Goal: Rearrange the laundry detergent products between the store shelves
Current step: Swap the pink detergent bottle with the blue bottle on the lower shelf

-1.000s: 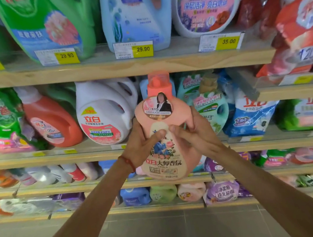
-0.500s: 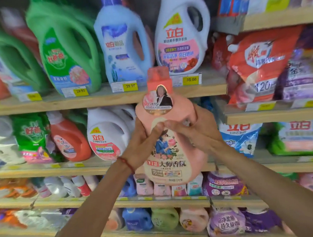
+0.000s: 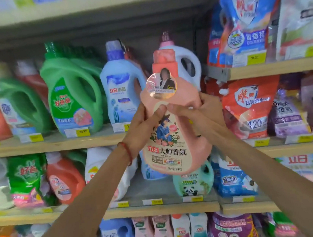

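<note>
In the head view we see both arms reaching forward and up. The left hand (image 3: 143, 128) and the right hand (image 3: 200, 116) hold one pink detergent bottle (image 3: 175, 135) between them, in the air in front of the shelves. The bottle stands upright, its label turned to us and its pink cap (image 3: 165, 62) on top. The fingers of each hand are closed around the narrow waist of the bottle, one hand on each side, and the two thumbs lie on the front, tip nearly against tip. On the left wrist we see a red cord (image 3: 127, 151).

Behind the bottle is a wooden shelf (image 3: 56, 142) with yellow price tags on its edge. On it stand a green jug (image 3: 74, 97) and, just beside it, a light blue jug (image 3: 122, 87). A white jug (image 3: 186, 63) is partly hidden behind the cap of the pink bottle. The pink bottle touches none of them, as far as we can tell.

To the right we see a red bag (image 3: 249, 107) on another shelf. Under the bottle, on the lower shelf, stands a small teal bottle (image 3: 193, 182) with a panda on it.
</note>
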Tool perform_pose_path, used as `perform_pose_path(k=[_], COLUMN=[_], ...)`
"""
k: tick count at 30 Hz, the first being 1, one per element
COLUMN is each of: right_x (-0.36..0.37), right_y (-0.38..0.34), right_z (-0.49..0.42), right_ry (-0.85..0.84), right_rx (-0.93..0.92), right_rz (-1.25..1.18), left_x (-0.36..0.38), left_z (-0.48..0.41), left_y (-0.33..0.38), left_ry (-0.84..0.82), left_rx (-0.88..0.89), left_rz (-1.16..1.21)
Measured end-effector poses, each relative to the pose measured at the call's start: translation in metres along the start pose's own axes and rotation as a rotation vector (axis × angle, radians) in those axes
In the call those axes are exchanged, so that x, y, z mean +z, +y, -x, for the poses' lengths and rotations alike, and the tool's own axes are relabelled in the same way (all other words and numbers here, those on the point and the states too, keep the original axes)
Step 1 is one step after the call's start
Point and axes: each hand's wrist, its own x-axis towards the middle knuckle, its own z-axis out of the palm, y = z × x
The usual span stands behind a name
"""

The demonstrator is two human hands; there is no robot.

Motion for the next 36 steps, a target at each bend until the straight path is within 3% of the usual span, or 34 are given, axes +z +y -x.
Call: perform_pose_path(k=[9, 26, 36], right_x=[0.016, 0.013, 0.017], right_y=[-0.02, -0.042, -0.023], right_z=[-0.05, -0.129, -0.145], right_ry=[0.038, 0.01, -0.028], right_rx=[0.039, -0.215, -0.217], right_rz=[-0.011, -0.014, 0.093], left_x=[-0.018, -0.011, -0.008], left_z=[-0.063, -0.123, -0.133], left_y=[0.011, 0.039, 0.022], left_ry=[-0.088, 0.0, 0.076], left_rx=[0.037, 0.125, 0.085], left_rz=[0.049, 0.079, 0.105])
